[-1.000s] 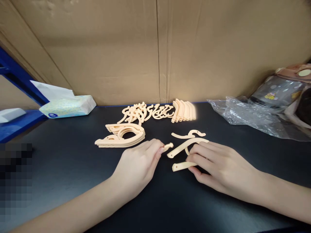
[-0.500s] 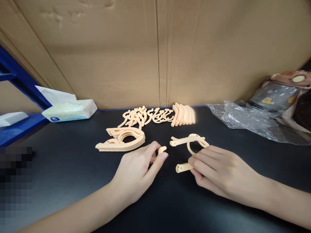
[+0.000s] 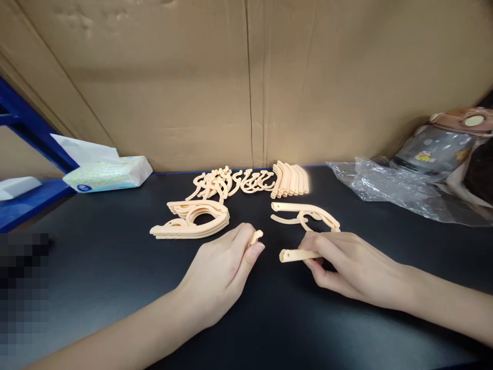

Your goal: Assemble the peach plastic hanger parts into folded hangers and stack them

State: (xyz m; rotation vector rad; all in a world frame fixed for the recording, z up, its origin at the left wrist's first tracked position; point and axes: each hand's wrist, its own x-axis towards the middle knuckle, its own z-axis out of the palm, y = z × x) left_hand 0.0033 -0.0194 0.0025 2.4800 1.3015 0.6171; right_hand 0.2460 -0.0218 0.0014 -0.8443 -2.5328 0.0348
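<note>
My left hand rests on the black tabletop with fingers curled round a small peach plastic piece; only its tip shows. My right hand pinches the near end of a peach folding hanger assembly. Its lower straight arm points left toward my left hand, and its upper arm with a curved hook swings back above the fingers. The two hands are a short gap apart.
A stack of assembled peach hangers lies left of centre. Loose hooks and straight arms sit in rows at the back by the cardboard wall. A tissue pack is far left, crumpled clear plastic and a jug far right.
The upper arm of the hanger has swung from pointing at my left hand to farther back on the table. My left hand drew its small piece in slightly.
</note>
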